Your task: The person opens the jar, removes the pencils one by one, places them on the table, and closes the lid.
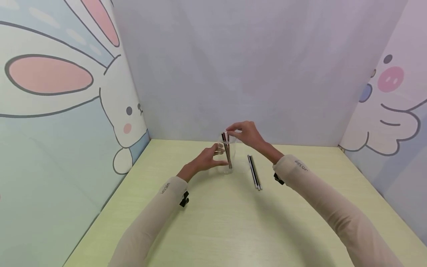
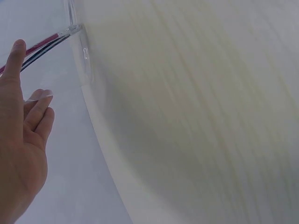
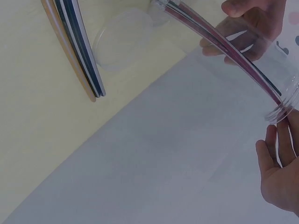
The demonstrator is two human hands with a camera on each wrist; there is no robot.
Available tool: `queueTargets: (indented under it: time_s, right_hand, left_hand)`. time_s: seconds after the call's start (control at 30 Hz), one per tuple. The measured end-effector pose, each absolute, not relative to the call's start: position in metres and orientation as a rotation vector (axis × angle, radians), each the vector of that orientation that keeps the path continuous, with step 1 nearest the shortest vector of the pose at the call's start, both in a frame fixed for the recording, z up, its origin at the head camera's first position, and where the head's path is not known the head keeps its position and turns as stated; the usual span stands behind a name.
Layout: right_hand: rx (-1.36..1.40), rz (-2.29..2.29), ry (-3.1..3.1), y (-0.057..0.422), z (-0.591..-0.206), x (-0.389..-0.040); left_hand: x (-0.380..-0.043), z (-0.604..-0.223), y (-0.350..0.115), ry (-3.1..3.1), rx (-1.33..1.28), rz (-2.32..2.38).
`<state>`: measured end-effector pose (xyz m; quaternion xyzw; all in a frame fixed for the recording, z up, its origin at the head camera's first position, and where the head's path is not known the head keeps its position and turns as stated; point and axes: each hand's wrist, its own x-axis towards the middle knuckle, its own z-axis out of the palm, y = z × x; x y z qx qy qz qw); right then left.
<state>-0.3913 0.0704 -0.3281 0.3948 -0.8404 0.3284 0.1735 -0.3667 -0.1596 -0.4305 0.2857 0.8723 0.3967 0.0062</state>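
Observation:
A clear plastic jar (image 1: 233, 151) stands near the back of the table, with several slim pencils (image 1: 227, 151) leaning inside it. From the left, my left hand (image 1: 207, 159) holds the jar, thumb on the near side and fingers behind it. Through the jar wall in the right wrist view, those left fingers (image 3: 212, 48) show. Above the jar's mouth, my right hand (image 1: 248, 134) pinches the top end of a pencil with thumb and forefinger. The pencils in the jar look dark red and black in the left wrist view.
Right of the jar, several more pencils (image 1: 254, 172) lie side by side on the pale yellow table (image 1: 213, 230). Near them lies a clear round lid (image 3: 122, 39). A grey wall panel (image 1: 253, 66) rises behind, and cartoon-printed panels (image 1: 66, 155) stand at both sides.

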Motion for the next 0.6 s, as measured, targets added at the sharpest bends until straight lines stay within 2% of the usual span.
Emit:
queueTargets:
  time_s: [0.6]
  right_hand:
    - [1.088,0.914,-2.316,0.072,-0.291,-0.393]
  left_hand:
    - [-0.368,-0.434,-0.160,2.721,0.883,1.261]
